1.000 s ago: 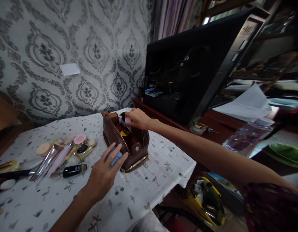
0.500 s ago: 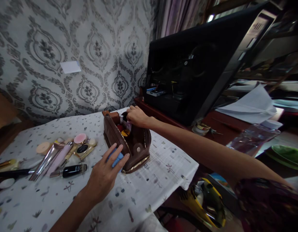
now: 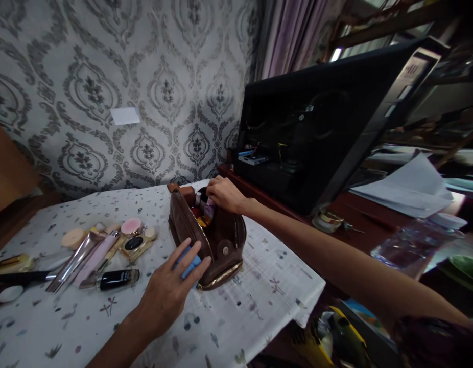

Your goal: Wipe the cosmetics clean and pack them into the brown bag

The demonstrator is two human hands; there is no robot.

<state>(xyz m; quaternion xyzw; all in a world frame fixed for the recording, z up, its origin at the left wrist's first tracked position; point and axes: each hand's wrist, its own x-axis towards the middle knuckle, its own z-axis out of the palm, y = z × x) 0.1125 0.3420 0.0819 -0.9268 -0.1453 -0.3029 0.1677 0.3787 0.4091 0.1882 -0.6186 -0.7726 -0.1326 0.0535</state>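
A brown makeup bag (image 3: 186, 220) stands unzipped on the cloth, its mouth held wide. At its far rim my right hand (image 3: 225, 193) has its fingers curled over the edge; the fingertips are partly hidden. Just below them inside the bag are a pinkish tube (image 3: 209, 208) and an orange-yellow item (image 3: 204, 221). My left hand (image 3: 169, 286) rests by the bag's near side, fingers stretched and apart. A soft blue thing (image 3: 188, 262) shows between those fingers and the bag; whether the hand grips it is hidden.
Left of the bag lie several cosmetics, among them a pink compact (image 3: 131, 226), a lilac tube (image 3: 94, 260) and a black-capped bottle (image 3: 119, 279). A large black case (image 3: 298, 143) stands behind at right. Papers (image 3: 408, 186) and a tape roll (image 3: 328, 221) sit on the dark red desk.
The whole view has shifted, so everything appears a little lower and to the right. Both hands keep the same places at the bag.
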